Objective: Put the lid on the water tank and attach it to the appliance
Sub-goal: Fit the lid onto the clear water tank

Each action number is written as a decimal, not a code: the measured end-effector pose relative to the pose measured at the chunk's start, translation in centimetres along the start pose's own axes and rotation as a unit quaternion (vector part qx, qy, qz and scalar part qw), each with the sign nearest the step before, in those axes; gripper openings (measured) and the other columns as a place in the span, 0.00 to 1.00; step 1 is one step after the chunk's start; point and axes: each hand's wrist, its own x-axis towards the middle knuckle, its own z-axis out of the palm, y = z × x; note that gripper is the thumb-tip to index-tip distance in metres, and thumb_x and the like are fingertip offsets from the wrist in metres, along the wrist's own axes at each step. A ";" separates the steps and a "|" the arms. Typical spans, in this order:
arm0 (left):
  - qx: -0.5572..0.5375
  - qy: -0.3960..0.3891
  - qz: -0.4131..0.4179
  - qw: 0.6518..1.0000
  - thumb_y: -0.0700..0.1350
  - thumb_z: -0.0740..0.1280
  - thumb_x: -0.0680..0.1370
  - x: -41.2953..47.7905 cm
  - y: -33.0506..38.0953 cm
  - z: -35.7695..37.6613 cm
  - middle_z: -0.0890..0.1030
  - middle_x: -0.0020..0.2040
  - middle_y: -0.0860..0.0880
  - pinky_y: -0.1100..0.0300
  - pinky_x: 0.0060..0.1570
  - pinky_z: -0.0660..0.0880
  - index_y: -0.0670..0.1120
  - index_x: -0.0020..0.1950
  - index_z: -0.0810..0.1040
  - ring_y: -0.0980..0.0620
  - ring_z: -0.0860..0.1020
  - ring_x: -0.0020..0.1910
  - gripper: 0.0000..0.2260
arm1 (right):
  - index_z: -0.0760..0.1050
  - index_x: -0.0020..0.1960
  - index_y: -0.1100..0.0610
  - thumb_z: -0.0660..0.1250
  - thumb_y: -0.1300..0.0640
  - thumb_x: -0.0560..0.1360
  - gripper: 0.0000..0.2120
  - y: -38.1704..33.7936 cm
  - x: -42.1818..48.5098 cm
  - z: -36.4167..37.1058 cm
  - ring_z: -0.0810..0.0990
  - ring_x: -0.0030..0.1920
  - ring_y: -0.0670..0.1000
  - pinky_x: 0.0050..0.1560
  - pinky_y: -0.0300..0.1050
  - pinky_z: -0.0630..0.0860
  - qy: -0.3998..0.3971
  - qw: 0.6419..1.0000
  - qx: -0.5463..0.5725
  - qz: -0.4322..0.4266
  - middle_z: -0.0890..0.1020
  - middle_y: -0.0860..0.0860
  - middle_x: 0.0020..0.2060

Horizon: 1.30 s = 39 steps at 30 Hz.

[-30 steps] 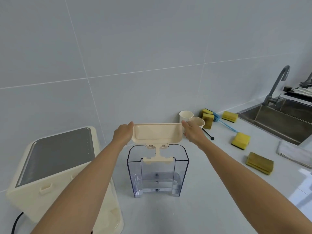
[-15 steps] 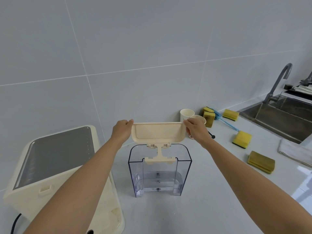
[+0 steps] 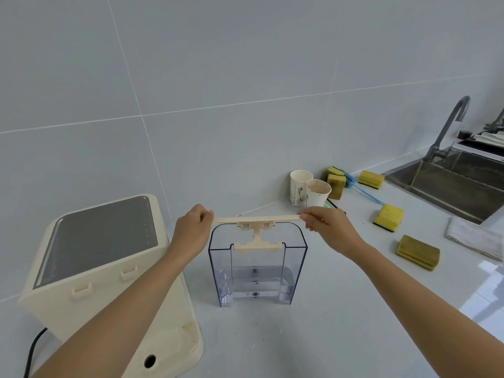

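Note:
A clear plastic water tank (image 3: 257,271) stands upright on the white counter, open at the top. Just above its rim I hold the cream lid (image 3: 256,219) level, seen edge-on, its hinged bracket hanging down onto the tank's front wall. My left hand (image 3: 192,231) pinches the lid's left end and my right hand (image 3: 328,231) pinches its right end. The cream appliance (image 3: 109,285), with a dark grey top panel, sits tilted to the left of the tank.
Two paper cups (image 3: 309,190) stand against the tiled wall behind the tank. Several yellow sponges (image 3: 388,218) and a blue brush (image 3: 362,190) lie to the right. A steel sink (image 3: 458,181) with a tap, and a folded cloth (image 3: 476,241), are at far right. A black cord (image 3: 34,350) trails from the appliance.
The lid has tipped from upright, its inner face toward me, to flat and level over the tank's rim. Both hands have lowered slightly with it.

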 end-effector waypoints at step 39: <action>-0.169 0.017 -0.150 0.974 0.47 0.60 0.77 -6.2 -1.7 2.5 0.67 0.68 0.45 0.58 0.56 0.65 0.46 0.69 0.61 0.47 0.69 0.63 0.21 | 0.56 0.72 0.52 0.54 0.49 0.78 0.24 1.0 -1.6 1.1 0.75 0.58 0.54 0.59 0.50 0.72 -0.038 0.995 -0.074 0.049 0.76 0.54 0.62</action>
